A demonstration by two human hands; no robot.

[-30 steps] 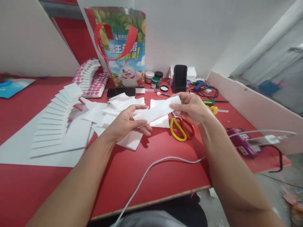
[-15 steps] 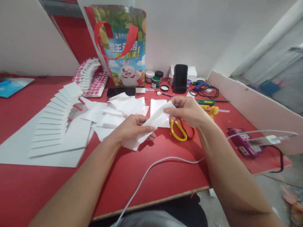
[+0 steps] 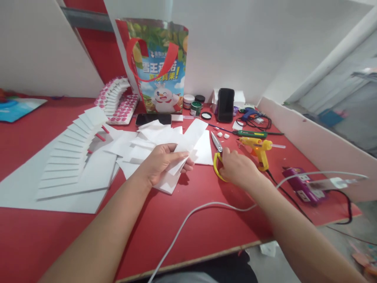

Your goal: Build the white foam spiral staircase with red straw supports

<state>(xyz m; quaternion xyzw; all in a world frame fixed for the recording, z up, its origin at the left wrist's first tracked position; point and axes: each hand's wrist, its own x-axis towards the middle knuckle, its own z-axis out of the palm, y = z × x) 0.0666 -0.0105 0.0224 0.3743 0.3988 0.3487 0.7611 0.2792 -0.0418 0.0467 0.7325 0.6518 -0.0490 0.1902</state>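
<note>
Through the head camera I am watching the left hand (image 3: 169, 159) pinching a folded white paper strip (image 3: 193, 133) between the thumb and the fingers, which are closing around its lower end. The strip is slanting up and away over the loose white paper pieces (image 3: 141, 145) on the red table (image 3: 212, 236). On the other side I am keeping the right hand (image 3: 238, 168) low over the scissors (image 3: 217, 146), its fingers curling at the handles and hiding part of them (from here I am not managing to tell whether they are gripping or only touching). The scissors are lying on the table, their blades pointing away from me and parting slightly. Just beyond the right hand, a yellow glue gun (image 3: 257, 146) is sitting near a green-handled tool (image 3: 250, 134), and a purple power strip (image 3: 303, 186) is resting farther right. A white cable (image 3: 188, 220) is curving across the table between the forearms. Behind the papers, a printed bag (image 3: 165, 90) is standing upright.
</note>
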